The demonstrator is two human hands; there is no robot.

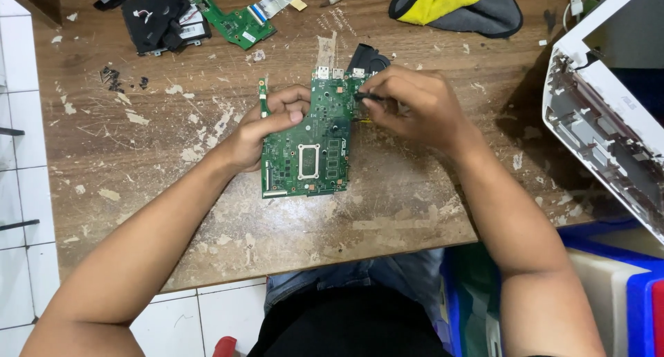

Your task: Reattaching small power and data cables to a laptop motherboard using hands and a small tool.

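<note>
Two hands on green board (308, 139) | my left hand (259, 132) grips its left edge | right hand (408, 108) pinches black tool (366, 95) at top-right corner | long axis away from me

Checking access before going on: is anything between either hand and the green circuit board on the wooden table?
Nothing visible. The left hand already grips the green rectangular circuit board at its left edge, and the right hand rests at its upper right edge, pinching a thin black tool against it.
</note>
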